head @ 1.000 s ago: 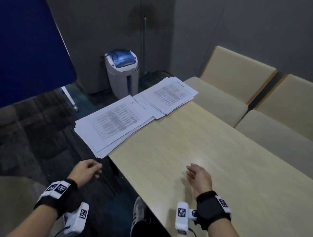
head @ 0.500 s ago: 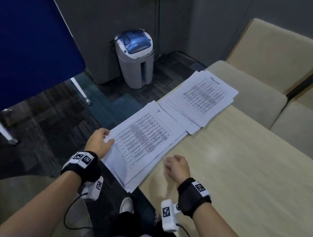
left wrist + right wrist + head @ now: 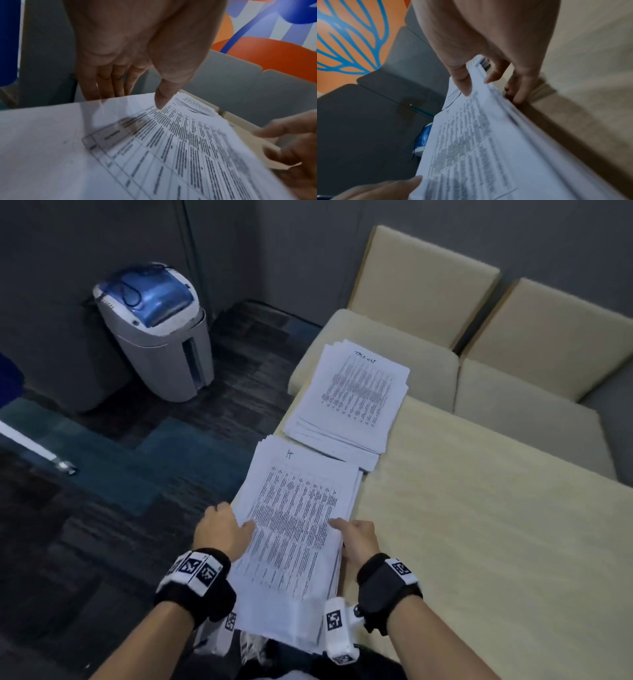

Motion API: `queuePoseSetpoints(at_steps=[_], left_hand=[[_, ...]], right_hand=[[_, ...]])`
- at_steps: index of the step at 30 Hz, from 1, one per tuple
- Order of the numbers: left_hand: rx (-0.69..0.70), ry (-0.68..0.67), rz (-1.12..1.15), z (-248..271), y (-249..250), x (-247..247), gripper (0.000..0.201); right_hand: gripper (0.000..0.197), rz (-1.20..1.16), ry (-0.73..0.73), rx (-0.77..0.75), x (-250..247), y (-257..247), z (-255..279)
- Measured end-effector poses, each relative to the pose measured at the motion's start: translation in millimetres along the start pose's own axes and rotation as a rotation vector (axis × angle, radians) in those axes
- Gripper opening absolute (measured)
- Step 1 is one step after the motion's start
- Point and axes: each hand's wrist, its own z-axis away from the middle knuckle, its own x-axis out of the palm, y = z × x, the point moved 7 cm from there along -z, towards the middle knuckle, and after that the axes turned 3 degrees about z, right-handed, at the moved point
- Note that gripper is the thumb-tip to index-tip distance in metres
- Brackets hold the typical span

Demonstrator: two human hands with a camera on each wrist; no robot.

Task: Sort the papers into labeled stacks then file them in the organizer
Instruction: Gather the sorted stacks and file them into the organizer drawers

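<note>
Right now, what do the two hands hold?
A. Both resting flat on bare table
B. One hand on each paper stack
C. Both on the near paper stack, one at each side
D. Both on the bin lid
C: the left hand and right hand grip opposite sides of the near paper stack, thumbs on top; the far stack lies untouched.

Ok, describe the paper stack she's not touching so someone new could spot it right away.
Start at the pale wooden table and follow its left edge toward the beige seats. The far stack lies there, beyond the near stack. No hand touches it, and a longer handwritten heading tops it.
</note>
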Motion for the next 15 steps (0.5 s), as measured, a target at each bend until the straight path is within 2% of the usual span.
queuePoseSetpoints(at_steps=[1, 2, 3, 4, 5, 6, 7, 8, 10, 11, 13, 15], left_hand=[[0.003, -0.04, 0.054, -2, -1, 3, 0.051], [-0.004, -0.084, 0.103, -4, -3, 6, 0.051], [-0.004, -0.117, 0.136, -4, -3, 8, 0.054], [-0.003, -0.144, 0.157, -3, -1, 10, 0.059], [0.003, -0.16, 0.192, 0, 2, 12, 0.062], [-0.008, -0.186, 0.255, 5, 6, 16, 0.062], [-0.012, -0.209, 0.303, 10, 11, 21, 0.059], [0.001, -0.221, 0.321, 15, 17, 25, 0.052], [0.056, -0.24, 0.308, 26, 30, 35, 0.028], [0.091, -0.243, 0.307, 31, 39, 41, 0.024], [0.187, -0.219, 0.257, 42, 63, 51, 0.026], [0.241, -0.203, 0.303, 52, 88, 58, 0.032]], right_hand=[[0.03, -0.019, 0.014, -0.014, -3, 1, 1], [0.038, -0.047, -0.004, -0.026, -3, 0, 6], [0.055, -0.051, -0.042, -0.003, -1, 4, 10], [0.06, -0.055, -0.088, 0.013, 2, 7, 14], [0.055, -0.043, -0.126, 0.019, 4, 11, 18], [0.041, -0.045, -0.139, 0.001, 4, 14, 20], [0.027, -0.079, -0.138, -0.012, 1, 20, 20], [0.02, -0.116, -0.129, -0.037, -3, 25, 23], [0.024, -0.223, -0.115, -0.054, -15, 36, 29], [0.027, -0.273, -0.108, -0.052, -24, 44, 31], [0.033, -0.345, -0.091, -0.089, -49, 51, 40], [0.033, -0.401, -0.089, -0.133, -83, 51, 51]])
